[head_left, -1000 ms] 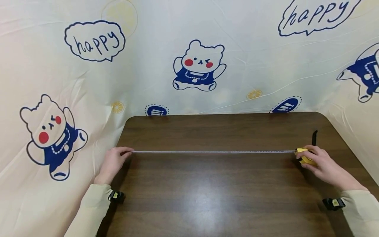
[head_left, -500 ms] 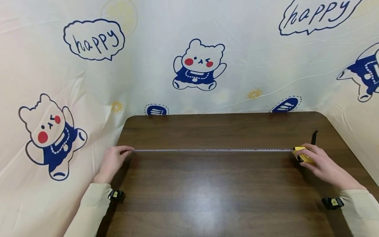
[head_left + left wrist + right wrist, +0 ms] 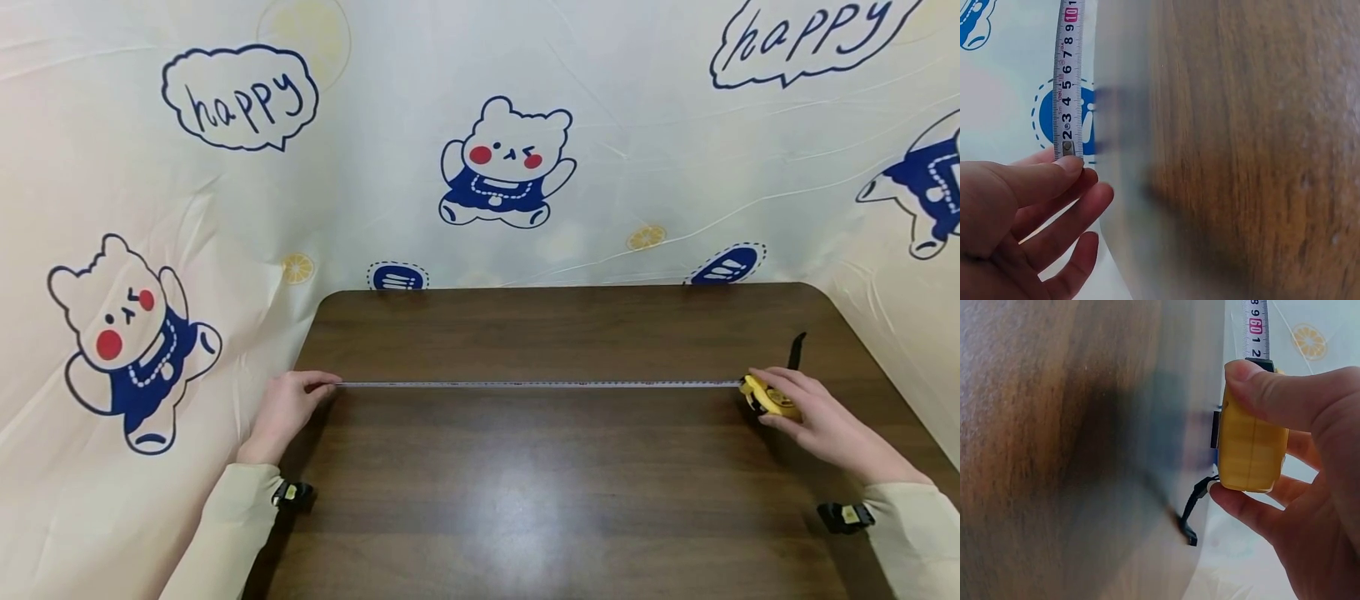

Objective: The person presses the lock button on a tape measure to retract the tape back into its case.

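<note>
A yellow tape measure (image 3: 767, 397) is held in the right hand (image 3: 817, 421) over the table's right part; in the right wrist view its yellow case (image 3: 1252, 447) sits between thumb and fingers. From it a white blade (image 3: 540, 384) runs straight across to the left hand (image 3: 288, 410). Seen from the left wrist, the left hand (image 3: 1035, 212) pinches the blade's metal end (image 3: 1068, 149) between thumb and index finger, numbers 2 to 10 showing on the blade (image 3: 1067, 81). Near the case the blade (image 3: 1257, 331) reads about 60. A black strap (image 3: 796, 350) hangs from the case.
Below the blade lies a dark brown wooden table (image 3: 517, 467) with rounded far corners. Pale cloth (image 3: 375, 167) printed with bears and the word happy stands behind it and on both sides. Both wrists carry small black devices.
The right hand and tape case have moved slightly left from one second ago, and the case has tilted in the grip. Two right-hand fingers have shifted on it. The left hand stays nearly still.
</note>
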The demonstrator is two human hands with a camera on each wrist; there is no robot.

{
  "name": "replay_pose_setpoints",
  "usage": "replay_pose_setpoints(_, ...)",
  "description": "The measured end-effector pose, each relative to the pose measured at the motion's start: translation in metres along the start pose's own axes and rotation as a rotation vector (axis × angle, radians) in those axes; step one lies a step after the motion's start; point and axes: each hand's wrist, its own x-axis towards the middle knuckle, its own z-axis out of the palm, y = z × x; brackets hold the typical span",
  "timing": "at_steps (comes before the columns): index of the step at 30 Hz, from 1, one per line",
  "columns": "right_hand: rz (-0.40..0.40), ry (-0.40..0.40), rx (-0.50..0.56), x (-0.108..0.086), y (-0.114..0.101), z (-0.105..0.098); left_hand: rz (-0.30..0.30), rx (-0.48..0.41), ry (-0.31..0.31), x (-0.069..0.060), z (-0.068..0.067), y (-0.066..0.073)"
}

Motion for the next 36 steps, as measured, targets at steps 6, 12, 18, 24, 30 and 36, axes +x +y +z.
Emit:
replay_pose_setpoints(6,0.002,0.000,0.001,0.000,-0.001,0.000,-0.039,0.003,-0.044,0.002,-0.001,0.004)
replay_pose_setpoints(12,-0.017,0.005,0.000,0.002,-0.002,0.002,-0.043,-0.001,-0.077,0.003,0.000,0.008)
replay_pose_setpoints(18,-0.050,0.015,0.004,0.004,-0.002,0.005,-0.025,0.003,-0.073,0.003,0.003,0.009)
replay_pose_setpoints(24,-0.047,0.014,0.001,0.007,-0.004,0.005,-0.015,0.001,-0.078,0.003,0.004,0.012)
replay_pose_setpoints(30,-0.024,-0.007,-0.002,0.009,-0.007,0.006,-0.004,0.002,-0.081,0.004,0.007,0.016)
replay_pose_setpoints(36,-0.016,-0.013,-0.001,0.010,-0.010,0.006,-0.003,-0.021,-0.093,0.004,0.008,0.019)
